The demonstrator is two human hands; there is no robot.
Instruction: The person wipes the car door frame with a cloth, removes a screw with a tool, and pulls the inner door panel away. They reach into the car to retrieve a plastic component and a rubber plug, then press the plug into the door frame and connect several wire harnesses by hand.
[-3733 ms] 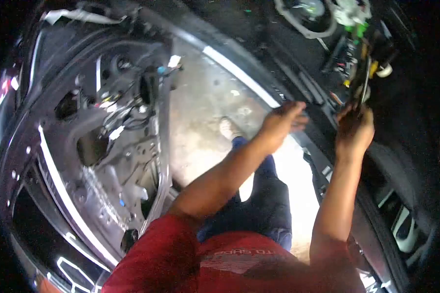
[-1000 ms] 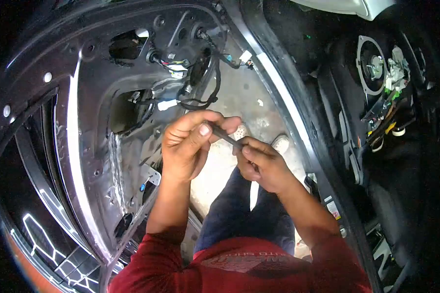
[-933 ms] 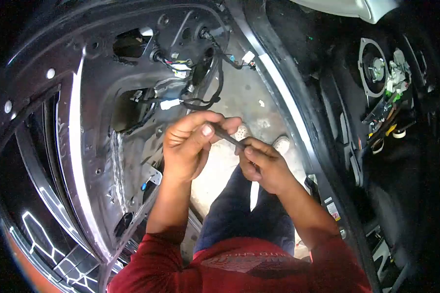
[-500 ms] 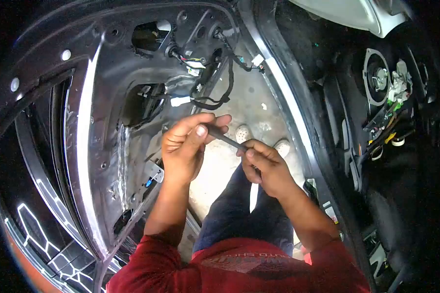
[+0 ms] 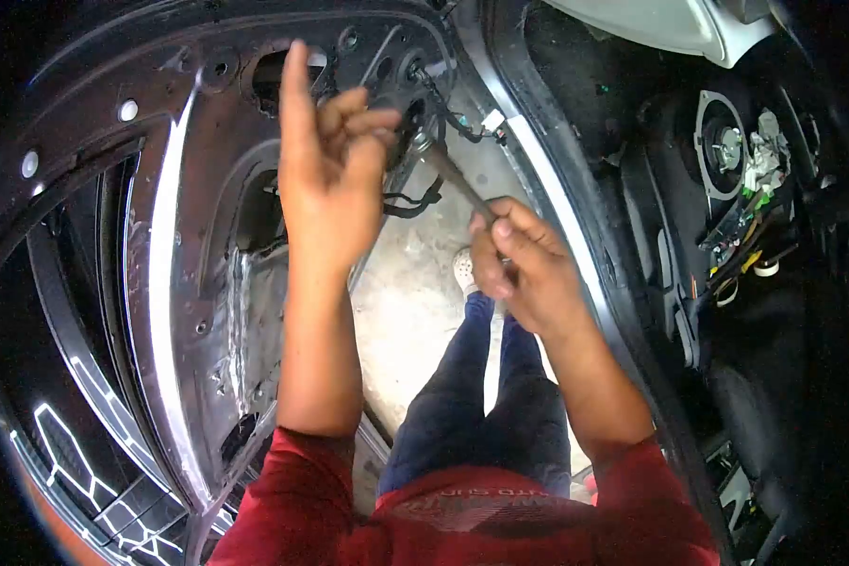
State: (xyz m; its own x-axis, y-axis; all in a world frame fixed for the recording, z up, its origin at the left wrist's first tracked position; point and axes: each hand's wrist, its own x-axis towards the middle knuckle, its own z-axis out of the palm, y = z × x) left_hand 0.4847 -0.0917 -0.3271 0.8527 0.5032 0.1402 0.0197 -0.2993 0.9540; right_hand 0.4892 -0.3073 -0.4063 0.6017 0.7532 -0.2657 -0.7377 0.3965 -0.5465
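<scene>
My right hand [image 5: 524, 269] grips the handle of a thin dark driver tool [image 5: 453, 175]; its tip points up and left toward the wiring on the stripped car door [image 5: 189, 217]. My left hand [image 5: 328, 170] is raised against the door's inner metal panel, index finger stretched up near an opening, the other fingers curled close to the tool's tip. Whether it pinches something small there I cannot tell. Black wire looms and white connectors [image 5: 493, 120] hang from the door near both hands.
The open door fills the left side, its dark window frame [image 5: 57, 311] at the lower left. The car body sill [image 5: 575, 245] and the interior with a speaker ring [image 5: 726, 146] and loose wiring lie to the right. Concrete floor [image 5: 406, 311] and my legs are below.
Both hands rose from chest height toward the door's upper wiring. My left hand let go of the tool's tip and lifted with the index finger out; my right hand carried the tool up.
</scene>
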